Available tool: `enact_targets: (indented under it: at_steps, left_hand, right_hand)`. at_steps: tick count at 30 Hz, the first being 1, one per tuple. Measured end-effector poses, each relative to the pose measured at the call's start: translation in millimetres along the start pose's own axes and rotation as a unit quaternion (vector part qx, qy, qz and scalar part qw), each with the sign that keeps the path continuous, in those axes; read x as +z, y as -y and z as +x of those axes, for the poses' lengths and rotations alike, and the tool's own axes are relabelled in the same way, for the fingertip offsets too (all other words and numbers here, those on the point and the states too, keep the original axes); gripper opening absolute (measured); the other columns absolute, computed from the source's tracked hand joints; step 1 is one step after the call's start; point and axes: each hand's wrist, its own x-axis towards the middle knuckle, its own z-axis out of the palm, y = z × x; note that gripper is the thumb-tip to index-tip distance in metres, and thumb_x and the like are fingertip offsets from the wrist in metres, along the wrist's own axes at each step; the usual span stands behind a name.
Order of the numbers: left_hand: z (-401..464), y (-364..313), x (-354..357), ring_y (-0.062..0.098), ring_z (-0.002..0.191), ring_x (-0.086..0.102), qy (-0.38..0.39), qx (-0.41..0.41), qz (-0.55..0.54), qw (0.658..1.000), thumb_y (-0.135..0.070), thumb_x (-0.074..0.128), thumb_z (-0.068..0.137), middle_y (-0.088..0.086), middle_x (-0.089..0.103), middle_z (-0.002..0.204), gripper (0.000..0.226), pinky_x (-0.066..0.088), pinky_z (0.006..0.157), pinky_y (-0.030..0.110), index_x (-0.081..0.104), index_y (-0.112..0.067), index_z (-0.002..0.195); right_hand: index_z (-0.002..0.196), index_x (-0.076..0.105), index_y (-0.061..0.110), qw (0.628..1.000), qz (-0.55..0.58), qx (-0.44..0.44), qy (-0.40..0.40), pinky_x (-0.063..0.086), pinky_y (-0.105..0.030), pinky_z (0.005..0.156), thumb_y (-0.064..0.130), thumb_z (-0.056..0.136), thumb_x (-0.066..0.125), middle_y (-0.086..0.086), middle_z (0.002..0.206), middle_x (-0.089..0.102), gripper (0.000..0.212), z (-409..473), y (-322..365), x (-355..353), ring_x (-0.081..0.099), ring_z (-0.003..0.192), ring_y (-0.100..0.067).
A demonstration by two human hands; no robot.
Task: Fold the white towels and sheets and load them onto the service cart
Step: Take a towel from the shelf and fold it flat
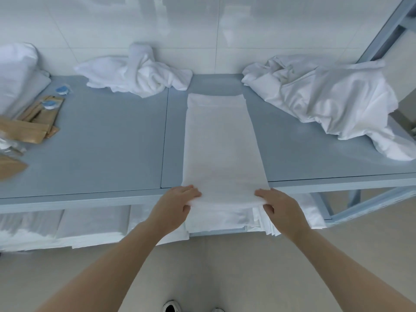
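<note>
Left hand (pixel 177 204) and right hand (pixel 278 206) each pinch a near corner of the long folded towel (pixel 221 143) lying lengthwise on the blue table (pixel 101 143).

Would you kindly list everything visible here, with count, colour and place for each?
Long folded white towel: one, white, centre of table, near end overhanging the edge.
Crumpled white towel pile: one, white, far left-centre.
Rumpled white sheet: one, white, far right.
White pillow-like bundle: one, white, far left.
Brown paper packets: several, brown, left edge.
Small blue-capped items: two, blue, beside the packets.
Blue-grey metal table: one, blue-grey.
Folded white linens: stacks, white, lower shelf.
Shoes: two, dark and white, floor.
Left hand: grip on the towel's near-left corner.
Right hand: grip on the near-right corner.
</note>
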Motion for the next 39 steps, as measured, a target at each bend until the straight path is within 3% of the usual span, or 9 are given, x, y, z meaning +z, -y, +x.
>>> enact_targets:
  at_steps: [3, 9, 14, 17, 21, 24, 27, 32, 39]
  left_hand:
    - [-19.2, -19.6, -31.7, 0.001, 0.1, 0.06, -0.051, -0.078, -0.153, 0.984, 0.003, 0.057, 0.083, -0.025, 0.068, 0.103, 0.041, 0.037, 0.081, 0.006, 0.067, -0.034, 0.1]
    - [-37.7, -53.6, -79.0, 0.0, 0.084, 0.065, -0.102, -0.083, -0.29, 0.948, -0.012, 0.065, 0.09, -0.015, 0.072, 0.089, 0.015, 0.045, 0.073, 0.01, 0.07, -0.025, 0.096]
    - [-17.0, -70.3, -103.5, 0.006, 0.075, 0.062, -0.168, -0.078, -0.339, 0.922, -0.027, 0.062, 0.09, -0.005, 0.069, 0.08, 0.009, 0.047, 0.067, 0.015, 0.068, -0.022, 0.088]
    - [24.1, -67.0, -122.8, 0.003, 0.067, 0.056, -0.199, -0.071, -0.325, 0.922, -0.035, 0.057, 0.086, -0.015, 0.064, 0.071, 0.012, 0.044, 0.061, 0.014, 0.066, -0.028, 0.081]
    - [112.3, -30.5, -125.8, 0.004, 0.061, 0.052, -0.222, -0.108, -0.282, 0.927, -0.037, 0.06, 0.091, -0.009, 0.06, 0.069, 0.019, 0.041, 0.056, 0.015, 0.065, -0.023, 0.079]
    - [167.5, 18.5, -89.0, 0.017, 0.069, 0.055, -0.102, -0.231, -0.241, 0.937, -0.034, 0.06, 0.093, -0.001, 0.059, 0.072, 0.027, 0.042, 0.061, 0.025, 0.065, -0.011, 0.081]
    - [176.2, 55.2, -42.7, 0.022, 0.079, 0.06, 0.029, -0.291, -0.174, 0.94, -0.028, 0.059, 0.091, 0.008, 0.065, 0.088, 0.029, 0.046, 0.073, 0.031, 0.068, -0.001, 0.096]
    - [182.9, 68.7, -42.2, 0.011, 0.06, 0.05, -0.068, -0.2, -0.173, 0.962, -0.025, 0.057, 0.092, -0.002, 0.059, 0.069, 0.019, 0.036, 0.055, 0.022, 0.058, -0.012, 0.077]
    - [211.7, 67.0, -33.3, 0.021, 0.06, 0.045, -0.109, -0.212, -0.155, 0.959, -0.023, 0.052, 0.096, -0.003, 0.048, 0.062, 0.019, 0.032, 0.055, 0.031, 0.052, -0.01, 0.083]
  right_hand:
    - [0.101, 0.066, 0.022, 0.992, 0.116, 0.045, -0.036, 0.04, -0.013, 0.066, 0.0, 0.084, 0.062, 0.011, 0.091, 0.069, 0.029, -19.8, 14.4, -22.6, 0.052, 0.064, -0.01]
    - [0.09, 0.053, 0.036, 0.947, 0.285, 0.077, -0.129, 0.039, -0.012, 0.058, 0.015, 0.09, 0.063, 0.019, 0.078, 0.061, 0.023, -33.0, 44.9, -51.9, 0.052, 0.068, -0.008]
    - [0.087, 0.052, 0.036, 0.924, 0.327, 0.061, -0.188, 0.04, -0.018, 0.058, 0.024, 0.092, 0.061, 0.006, 0.077, 0.06, 0.015, -5.1, 61.9, -74.7, 0.053, 0.069, -0.017]
    - [0.082, 0.052, 0.035, 0.925, 0.316, 0.07, -0.202, 0.038, -0.027, 0.058, 0.039, 0.085, 0.058, -0.016, 0.076, 0.055, 0.008, 37.9, 64.4, -90.1, 0.046, 0.064, -0.022]
    - [0.09, 0.055, 0.025, 0.929, 0.304, 0.11, -0.177, 0.039, -0.023, 0.059, 0.039, 0.089, 0.062, -0.005, 0.079, 0.057, 0.015, 133.1, 41.5, -88.0, 0.05, 0.068, -0.015]
    - [0.097, 0.062, 0.004, 0.931, 0.293, 0.21, -0.052, 0.044, -0.029, 0.07, 0.036, 0.091, 0.062, -0.01, 0.088, 0.063, 0.032, 187.9, 6.0, -46.5, 0.06, 0.083, -0.026]
    - [0.1, 0.068, 0.003, 0.916, 0.277, 0.286, 0.047, 0.053, -0.043, 0.084, 0.024, 0.09, 0.065, -0.016, 0.1, 0.069, 0.024, 197.7, -19.6, -1.5, 0.066, 0.093, -0.034]
    - [0.086, 0.059, 0.012, 0.949, 0.212, 0.235, -0.014, 0.042, -0.028, 0.057, 0.02, 0.092, 0.06, -0.002, 0.077, 0.061, 0.01, 217.5, -30.4, 3.8, 0.06, 0.076, -0.028]
    - [0.09, 0.042, 0.011, 0.959, 0.155, 0.218, -0.091, 0.03, -0.033, 0.066, 0.019, 0.096, 0.052, 0.001, 0.074, 0.046, 0.014, 236.2, -33.3, 25.5, 0.046, 0.077, -0.024]
